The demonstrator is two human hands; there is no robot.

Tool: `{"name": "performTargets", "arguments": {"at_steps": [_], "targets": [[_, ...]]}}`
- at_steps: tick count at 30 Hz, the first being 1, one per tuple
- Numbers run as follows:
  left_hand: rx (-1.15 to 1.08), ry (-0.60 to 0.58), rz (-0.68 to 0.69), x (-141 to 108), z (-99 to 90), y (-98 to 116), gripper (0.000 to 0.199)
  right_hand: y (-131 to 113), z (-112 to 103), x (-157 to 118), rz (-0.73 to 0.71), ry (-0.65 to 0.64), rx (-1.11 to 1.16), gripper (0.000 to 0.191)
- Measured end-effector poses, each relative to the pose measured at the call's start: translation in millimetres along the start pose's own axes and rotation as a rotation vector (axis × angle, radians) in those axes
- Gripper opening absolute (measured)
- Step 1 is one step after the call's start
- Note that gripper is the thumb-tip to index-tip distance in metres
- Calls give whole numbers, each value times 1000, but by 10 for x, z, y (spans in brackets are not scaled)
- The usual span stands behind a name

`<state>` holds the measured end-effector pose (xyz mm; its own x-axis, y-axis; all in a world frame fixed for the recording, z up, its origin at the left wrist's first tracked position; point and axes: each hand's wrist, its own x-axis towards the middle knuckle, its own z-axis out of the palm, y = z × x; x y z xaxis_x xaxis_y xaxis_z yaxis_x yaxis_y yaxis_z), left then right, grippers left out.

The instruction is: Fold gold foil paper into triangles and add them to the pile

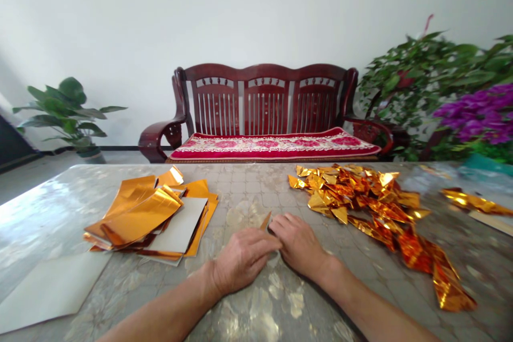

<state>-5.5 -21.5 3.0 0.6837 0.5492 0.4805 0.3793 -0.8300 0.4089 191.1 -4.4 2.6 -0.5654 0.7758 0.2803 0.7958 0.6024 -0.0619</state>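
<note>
My left hand (245, 257) and my right hand (297, 241) meet at the middle of the table, fingers closed around a small piece of gold foil paper (265, 220). Only a pointed brownish-gold tip of it shows above the fingers; the rest is hidden. To the left lies a loose stack of gold foil sheets (140, 208), some turned with the pale side up. On the right spreads a heap of folded gold foil pieces (364, 197), trailing toward the near right.
A white sheet (52, 288) lies at the near left of the patterned table (236, 181). At the far right are another folded foil piece (476, 202) and clear plastic (430, 177). Beyond stand a wooden bench (266, 72), a potted plant (70, 112) and purple flowers (481, 112).
</note>
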Motion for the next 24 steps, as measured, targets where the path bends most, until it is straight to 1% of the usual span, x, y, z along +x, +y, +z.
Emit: {"name": "performTargets", "arguments": {"at_steps": [2, 4, 11, 14, 19, 24], "targets": [[0, -111, 65, 13, 8, 40, 29, -7, -7, 4, 25, -4, -33, 5], [27, -157, 81, 34, 9, 64, 28, -2, -8, 6, 46, -13, -56, 5], [189, -151, 49, 38, 1, 84, 27, 13, -17, -1, 86, -33, -93, 9], [207, -148, 39, 21, 15, 96, 28, 14, -18, -4, 96, -39, -92, 10], [286, -98, -86, 23, 53, 47, 28, 48, 12, -8, 72, -3, -81, 15], [312, -117, -232, 26, 86, -31, 17, 57, 10, -5, 53, 10, -88, 17]]}}
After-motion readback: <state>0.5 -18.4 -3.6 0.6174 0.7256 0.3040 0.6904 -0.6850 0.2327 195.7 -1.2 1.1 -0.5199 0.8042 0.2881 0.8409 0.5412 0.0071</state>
